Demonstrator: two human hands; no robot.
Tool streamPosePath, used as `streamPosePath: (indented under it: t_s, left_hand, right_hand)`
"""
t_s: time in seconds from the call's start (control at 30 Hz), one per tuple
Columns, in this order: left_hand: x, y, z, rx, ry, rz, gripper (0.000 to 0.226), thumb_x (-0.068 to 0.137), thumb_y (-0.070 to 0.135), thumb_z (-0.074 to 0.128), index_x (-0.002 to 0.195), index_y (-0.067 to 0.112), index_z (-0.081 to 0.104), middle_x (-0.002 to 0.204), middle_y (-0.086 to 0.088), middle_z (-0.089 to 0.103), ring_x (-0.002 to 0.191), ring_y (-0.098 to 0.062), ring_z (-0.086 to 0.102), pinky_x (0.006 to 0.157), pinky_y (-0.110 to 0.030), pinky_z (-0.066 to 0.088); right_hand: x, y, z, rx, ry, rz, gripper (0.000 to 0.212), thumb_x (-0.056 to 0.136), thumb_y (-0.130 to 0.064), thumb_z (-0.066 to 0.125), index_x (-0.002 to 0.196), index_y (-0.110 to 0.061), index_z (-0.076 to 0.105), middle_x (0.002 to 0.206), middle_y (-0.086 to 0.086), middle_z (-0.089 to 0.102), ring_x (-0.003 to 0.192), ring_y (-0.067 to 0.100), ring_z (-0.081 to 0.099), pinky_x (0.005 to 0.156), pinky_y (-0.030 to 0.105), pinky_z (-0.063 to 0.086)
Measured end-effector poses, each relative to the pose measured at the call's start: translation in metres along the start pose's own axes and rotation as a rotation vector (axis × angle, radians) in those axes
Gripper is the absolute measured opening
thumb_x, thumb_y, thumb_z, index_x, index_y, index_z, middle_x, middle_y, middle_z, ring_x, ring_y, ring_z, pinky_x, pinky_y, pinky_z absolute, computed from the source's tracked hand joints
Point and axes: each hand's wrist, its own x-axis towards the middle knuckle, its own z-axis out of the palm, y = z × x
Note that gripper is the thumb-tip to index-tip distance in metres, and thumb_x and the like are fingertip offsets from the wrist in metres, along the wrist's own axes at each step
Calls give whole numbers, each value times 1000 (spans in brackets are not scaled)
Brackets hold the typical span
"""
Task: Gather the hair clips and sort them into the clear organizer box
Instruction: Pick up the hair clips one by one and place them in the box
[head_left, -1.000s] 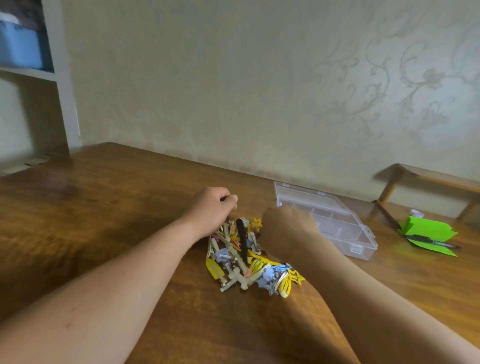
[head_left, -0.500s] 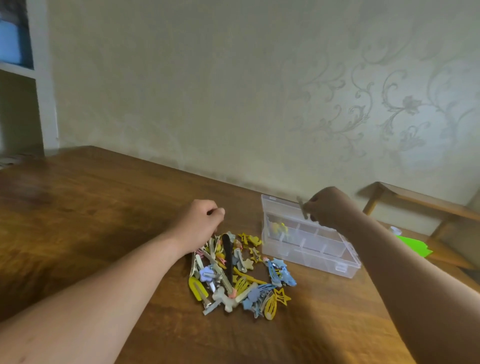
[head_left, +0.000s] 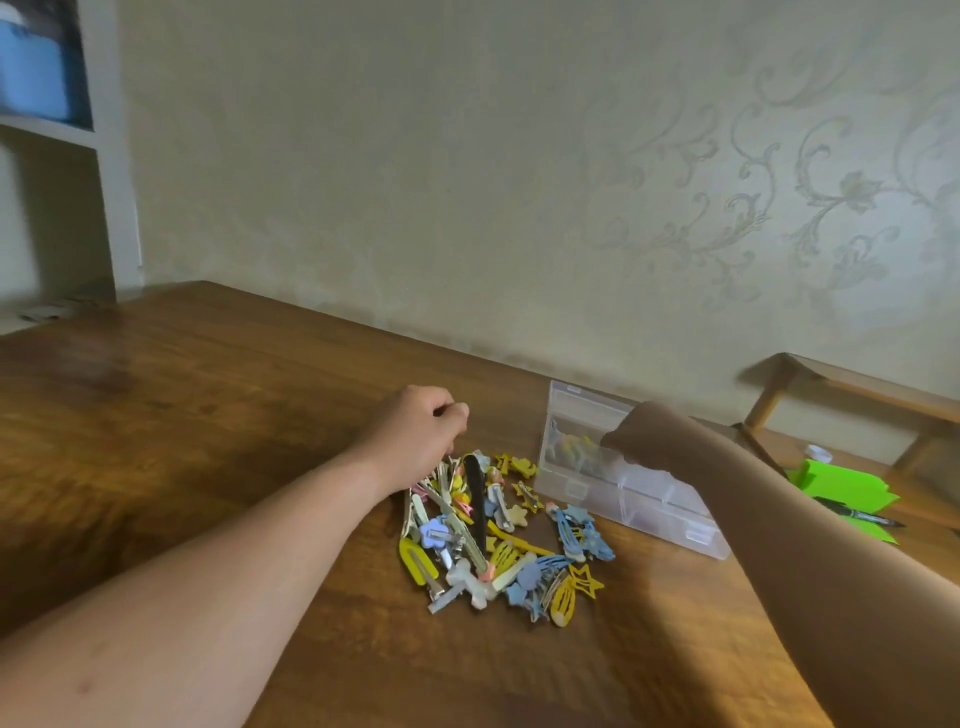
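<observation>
Left hand (head_left: 423, 431): curled at the pile's far edge; I cannot tell if it holds anything.
Right hand (head_left: 641, 434): over the organizer box (head_left: 654, 514), left compartment; shadowed, grip unclear.
Hair clips (head_left: 498, 530): heaped between my arms, beside the box.
Table (head_left: 208, 415): brown wood; green paper (head_left: 841, 488) far right.

The hair clips (head_left: 498, 535) lie in a messy pile on the bench (head_left: 208, 415). They are yellow, blue, silver and cream, and some look like stars. One long black clip (head_left: 475, 499) lies on top. Just right of the pile sits the clear organizer box (head_left: 649, 512), open, with a few yellow clips (head_left: 571, 448) in the compartment at its far end.
</observation>
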Motion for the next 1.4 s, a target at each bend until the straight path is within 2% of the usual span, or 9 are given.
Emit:
streamPosePath:
  t_s: [0.07, 0.2, 0.37, 0.57, 0.67, 0.97, 1.1, 1.3, 1.4]
  left_hand:
    - [0, -1, 0, -4, -1, -3, 35, 108, 38, 51, 87, 19, 73, 80, 1, 75, 76, -22, 70, 70, -37, 54]
    - [1, -1, 0, 19, -1, -7, 35, 107, 39, 51, 87, 21, 73, 81, 2, 75, 70, -14, 66, 63, -30, 44]
    - [0, 0, -1, 11, -5, -5, 34, 108, 38, 51, 89, 21, 74, 82, 1, 75, 77, -18, 69, 72, -35, 53]
    - [-1, 0, 0, -6, -7, -7, 34, 109, 38, 51, 90, 21, 73, 82, 0, 75, 78, -21, 70, 77, -39, 56]
    - [1, 0, 0, -10, 0, -17, 35, 108, 38, 51, 90, 18, 73, 84, -7, 75, 80, -28, 71, 72, -36, 53]
    - [4, 1, 2, -22, 21, -50, 32, 107, 31, 56, 84, 16, 74, 72, 1, 73, 68, -13, 66, 65, -29, 45]
    - [6, 1, 3, -26, 26, -60, 33, 108, 31, 56, 83, 16, 73, 73, 0, 73, 67, -16, 65, 63, -29, 44]
    - [6, 2, 3, 20, 21, -44, 32, 108, 31, 57, 83, 21, 74, 74, 2, 73, 71, -16, 66, 65, -29, 44]
    - [5, 1, 4, 26, 25, -37, 32, 108, 32, 57, 83, 21, 74, 75, 1, 74, 67, -15, 63, 64, -30, 43]
  right_hand:
    - [-16, 3, 9, -73, 75, -79, 42, 98, -44, 56, 77, -11, 71, 75, 5, 70, 70, 23, 67, 62, 30, 49]
    - [-44, 4, 24, -142, 168, -163, 35, 106, -25, 41, 89, -5, 64, 84, 9, 62, 78, 28, 58, 62, 33, 40]
    - [-28, 20, 23, 32, 174, -206, 37, 100, -37, 46, 72, -16, 57, 73, 3, 61, 70, 21, 56, 58, 31, 37]
    - [-39, 18, 12, 48, 313, -283, 32, 102, -43, 48, 83, -20, 59, 79, -2, 63, 73, 24, 60, 58, 32, 38]
    - [-77, -8, 1, 124, 426, -413, 19, 102, -38, 54, 89, -27, 62, 84, -10, 62, 72, 11, 59, 57, 28, 40]
    - [-173, -74, 26, -44, -67, -629, 11, 90, -37, 66, 88, -27, 71, 81, -7, 70, 75, 9, 66, 66, 31, 60]
    - [-175, -79, 27, -82, -44, -598, 16, 89, -39, 65, 95, -25, 69, 88, -5, 68, 80, 13, 63, 56, 25, 45]
    - [-178, -89, 37, -79, -31, -598, 18, 91, -32, 61, 91, -16, 67, 89, 3, 67, 81, 25, 64, 68, 40, 56]
    - [-179, -88, 41, -109, 5, -604, 15, 95, -26, 58, 91, -14, 66, 89, 4, 65, 78, 26, 61, 59, 35, 47]
